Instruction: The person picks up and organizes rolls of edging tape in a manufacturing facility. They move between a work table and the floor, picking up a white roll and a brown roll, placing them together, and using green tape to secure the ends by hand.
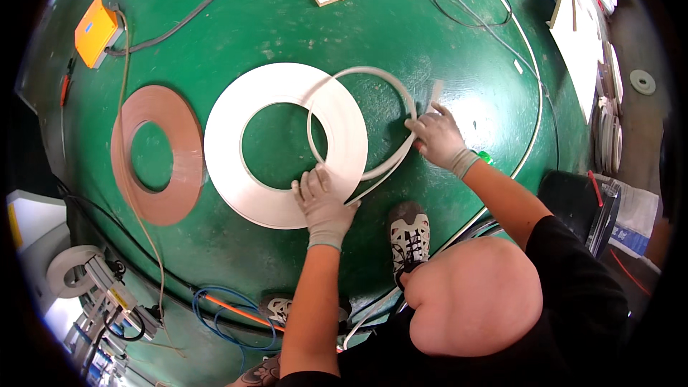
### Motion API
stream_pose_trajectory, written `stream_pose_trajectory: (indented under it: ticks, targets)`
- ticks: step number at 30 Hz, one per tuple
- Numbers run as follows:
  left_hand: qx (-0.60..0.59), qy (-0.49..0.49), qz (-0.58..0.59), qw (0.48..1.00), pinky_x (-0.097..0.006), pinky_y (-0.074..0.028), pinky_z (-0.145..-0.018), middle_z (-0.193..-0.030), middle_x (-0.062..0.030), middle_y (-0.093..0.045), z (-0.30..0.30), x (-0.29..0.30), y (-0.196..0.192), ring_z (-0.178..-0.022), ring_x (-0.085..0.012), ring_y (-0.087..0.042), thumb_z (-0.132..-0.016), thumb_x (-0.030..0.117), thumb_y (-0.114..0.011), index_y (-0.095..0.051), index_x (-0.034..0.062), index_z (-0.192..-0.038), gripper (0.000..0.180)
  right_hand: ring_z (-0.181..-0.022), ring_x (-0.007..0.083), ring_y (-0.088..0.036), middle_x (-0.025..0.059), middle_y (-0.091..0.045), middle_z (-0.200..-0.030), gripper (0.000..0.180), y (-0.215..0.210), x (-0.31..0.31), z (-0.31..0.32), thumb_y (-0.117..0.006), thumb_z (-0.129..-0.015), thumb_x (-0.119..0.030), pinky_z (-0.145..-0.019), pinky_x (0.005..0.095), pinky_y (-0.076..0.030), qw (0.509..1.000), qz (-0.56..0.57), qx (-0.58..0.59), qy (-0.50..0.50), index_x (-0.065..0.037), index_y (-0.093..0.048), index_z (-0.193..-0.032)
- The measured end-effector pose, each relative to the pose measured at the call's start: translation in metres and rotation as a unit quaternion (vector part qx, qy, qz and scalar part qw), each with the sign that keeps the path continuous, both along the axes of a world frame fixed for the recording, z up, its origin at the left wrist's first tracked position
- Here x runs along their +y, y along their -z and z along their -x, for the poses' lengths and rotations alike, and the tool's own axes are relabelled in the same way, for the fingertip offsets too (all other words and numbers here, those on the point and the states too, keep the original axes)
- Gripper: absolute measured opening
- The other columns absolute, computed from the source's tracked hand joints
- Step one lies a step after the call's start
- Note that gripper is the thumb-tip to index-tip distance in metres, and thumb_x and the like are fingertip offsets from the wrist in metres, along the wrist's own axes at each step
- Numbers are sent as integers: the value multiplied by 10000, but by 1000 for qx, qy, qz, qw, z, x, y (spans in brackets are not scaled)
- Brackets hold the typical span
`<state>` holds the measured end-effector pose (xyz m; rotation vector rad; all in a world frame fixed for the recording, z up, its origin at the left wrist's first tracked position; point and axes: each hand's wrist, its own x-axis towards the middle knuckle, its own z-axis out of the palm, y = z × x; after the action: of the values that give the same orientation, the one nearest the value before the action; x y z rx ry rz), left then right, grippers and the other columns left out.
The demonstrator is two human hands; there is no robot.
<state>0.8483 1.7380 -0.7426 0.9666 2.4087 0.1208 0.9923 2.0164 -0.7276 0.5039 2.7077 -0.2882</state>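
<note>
A large flat roll of white edge banding (228,118) lies on the green floor in front of me. My left hand (326,208), in a pale glove, rests on its near rim with the fingers spread. From beside that thumb, a thin white strip runs up towards my right hand. My right hand (439,140), also gloved, grips a smaller loose coil of white banding (376,70) at its right side. This coil partly overlaps the big roll. A pale, translucent piece of strip (436,93) sticks up past the right fingers.
A brown banding roll (183,147) lies to the left, crossed by a tan cord. Far left are a yellow box (97,31) with a cable and a red-handled tool (66,89). Boards and rolls (609,115) line the right side. Hoses (229,308) trail near my shoes (410,238).
</note>
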Motion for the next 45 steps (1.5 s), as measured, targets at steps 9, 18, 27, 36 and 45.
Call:
stream_pose_trajectory:
  ticks: [9, 18, 27, 36, 45]
  targets:
    - [60, -43, -89, 993, -542, -176, -1253, -1504, -183, -409, -7, 17, 23, -1449, -353, -335, -667, 611, -865, -279, -36, -1560, 1249, -1165, 407, -621, 209, -640, -1271, 522, -72, -36, 92, -749, -835, -182, -1004, 494, -507, 942, 46, 329, 37, -32, -610, -1315]
    - [18, -113, 22, 993, -529, -326, -1133, -1359, -179, -459, -4, 65, 1, -1291, -382, -427, -697, 541, -826, -353, -22, -1522, 1105, -970, 388, -675, 160, -671, -976, 275, 24, -26, 49, -757, -837, -187, -846, 511, -535, 973, 31, 116, 197, -56, -672, -1063]
    - [-16, 60, -18, 998, -514, -348, -1117, -1333, -167, -476, 0, 25, 10, -1275, -366, -458, -712, 467, -837, -371, -10, -1502, 1034, -724, 154, -574, 57, -575, -933, 185, -93, 18, 186, -576, -1018, -111, -586, 290, -531, 665, 475, 403, 412, -33, -601, -1185]
    - [8, 438, 104, 893, -532, -237, -1254, -1537, -74, -456, 104, -20, 8, -1503, -342, -344, -928, 264, -589, -377, 127, -1585, 703, -757, 179, -654, 101, -630, -955, 294, -93, -43, 211, -523, -985, -86, -694, 347, -549, 787, 554, 173, 208, 8, -586, -1256]
    - [26, 199, -97, 975, -564, -203, -1248, -1384, -177, -486, 2, 44, 17, -1424, -366, -361, -681, 533, -865, -454, 37, -1487, 1032, -957, 390, -691, 207, -710, -1027, 378, -33, -78, 192, -673, -934, -177, -837, 449, -534, 860, 402, 231, 215, 4, -596, -1257]
